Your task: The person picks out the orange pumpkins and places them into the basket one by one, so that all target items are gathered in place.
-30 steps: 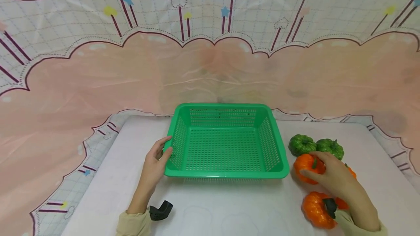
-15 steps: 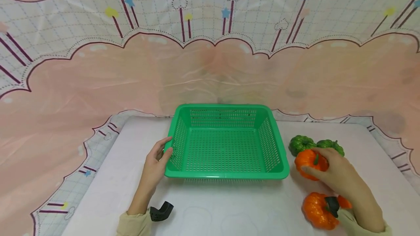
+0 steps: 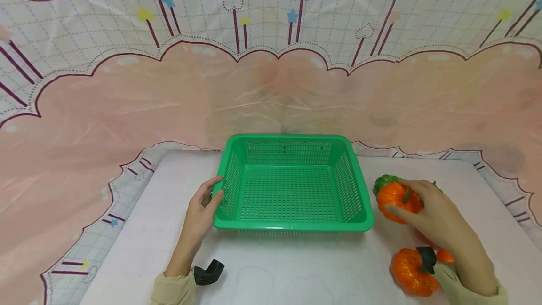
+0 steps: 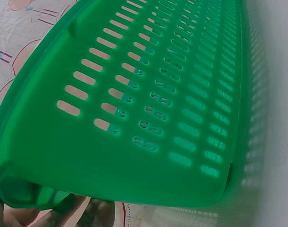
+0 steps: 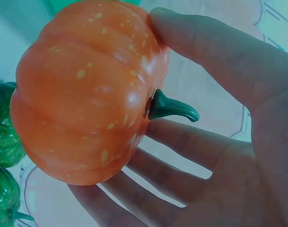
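Right hand point(image 3: 438, 215): grip holding one orange pumpkin point(image 3: 391, 199). Left hand point(image 3: 201, 213): grip holding one green basket point(image 3: 292, 226). Surface point(image 3: 292, 272): two green pumpkins point(image 3: 383, 183), at least two more orange pumpkins point(image 3: 407, 272).

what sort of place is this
Probably a staged tabletop filming spot rather than a working kitchen: a printed cartoon backdrop rises behind a plain white table with a green basket on it, and the glossy orange pumpkin in the right hand looks artificial.
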A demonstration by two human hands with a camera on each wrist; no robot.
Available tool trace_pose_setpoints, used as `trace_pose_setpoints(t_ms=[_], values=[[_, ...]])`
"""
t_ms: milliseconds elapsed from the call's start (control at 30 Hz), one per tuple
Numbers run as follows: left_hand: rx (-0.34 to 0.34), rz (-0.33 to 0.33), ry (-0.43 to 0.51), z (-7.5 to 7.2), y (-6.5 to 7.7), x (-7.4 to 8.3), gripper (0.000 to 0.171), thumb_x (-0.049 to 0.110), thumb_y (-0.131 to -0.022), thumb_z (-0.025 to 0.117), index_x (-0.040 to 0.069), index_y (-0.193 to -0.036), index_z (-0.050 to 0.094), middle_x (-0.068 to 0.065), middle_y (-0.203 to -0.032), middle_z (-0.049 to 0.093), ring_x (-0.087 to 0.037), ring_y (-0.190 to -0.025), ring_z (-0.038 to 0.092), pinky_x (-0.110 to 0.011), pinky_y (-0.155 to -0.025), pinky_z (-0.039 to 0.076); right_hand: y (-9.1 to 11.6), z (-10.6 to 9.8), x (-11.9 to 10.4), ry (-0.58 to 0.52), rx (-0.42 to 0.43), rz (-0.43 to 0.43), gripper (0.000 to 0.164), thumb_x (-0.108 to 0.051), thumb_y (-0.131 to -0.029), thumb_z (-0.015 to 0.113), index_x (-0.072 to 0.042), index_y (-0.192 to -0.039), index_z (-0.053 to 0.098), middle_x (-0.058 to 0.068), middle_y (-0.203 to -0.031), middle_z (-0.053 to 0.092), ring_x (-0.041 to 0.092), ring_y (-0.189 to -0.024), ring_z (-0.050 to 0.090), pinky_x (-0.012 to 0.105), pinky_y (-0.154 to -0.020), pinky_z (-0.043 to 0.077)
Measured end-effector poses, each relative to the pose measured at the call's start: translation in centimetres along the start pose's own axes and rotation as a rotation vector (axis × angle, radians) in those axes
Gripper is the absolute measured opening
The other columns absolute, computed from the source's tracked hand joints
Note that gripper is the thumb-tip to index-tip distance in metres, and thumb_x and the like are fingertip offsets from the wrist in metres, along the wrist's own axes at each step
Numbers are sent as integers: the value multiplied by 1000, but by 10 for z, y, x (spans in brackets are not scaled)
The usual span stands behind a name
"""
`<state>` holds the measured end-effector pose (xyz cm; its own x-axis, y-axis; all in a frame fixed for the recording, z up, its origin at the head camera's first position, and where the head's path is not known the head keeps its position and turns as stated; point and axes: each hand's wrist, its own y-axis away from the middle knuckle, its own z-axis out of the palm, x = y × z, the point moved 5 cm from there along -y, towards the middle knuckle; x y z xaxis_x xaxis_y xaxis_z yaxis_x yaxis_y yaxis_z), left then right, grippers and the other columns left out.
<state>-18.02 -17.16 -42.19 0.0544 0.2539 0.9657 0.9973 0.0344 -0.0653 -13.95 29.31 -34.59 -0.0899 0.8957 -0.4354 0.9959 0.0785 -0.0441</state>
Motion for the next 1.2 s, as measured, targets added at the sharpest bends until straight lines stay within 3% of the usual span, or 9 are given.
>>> trace_pose_setpoints(t_ms=[867,1200], values=[[-23,-32,-8,-1,-1,0,42,21,-105,52,16,-146,45,-11,-157,37,-32,-145,36,-53,-114,33,-19,-11,-46,-22,61,-113,71,-46,-86,77,0,-135,55,26,-132,53,46,-114,53,67,-90,46],[-22,-21,-10,-1,0,1,43,20,-105,52,15,-146,45,-12,-157,37,-32,-144,36,-54,-114,33,-28,-8,-62,-50,30,-136,70,-46,-86,76,-1,-136,55,24,-135,53,42,-112,55,59,-87,49]])
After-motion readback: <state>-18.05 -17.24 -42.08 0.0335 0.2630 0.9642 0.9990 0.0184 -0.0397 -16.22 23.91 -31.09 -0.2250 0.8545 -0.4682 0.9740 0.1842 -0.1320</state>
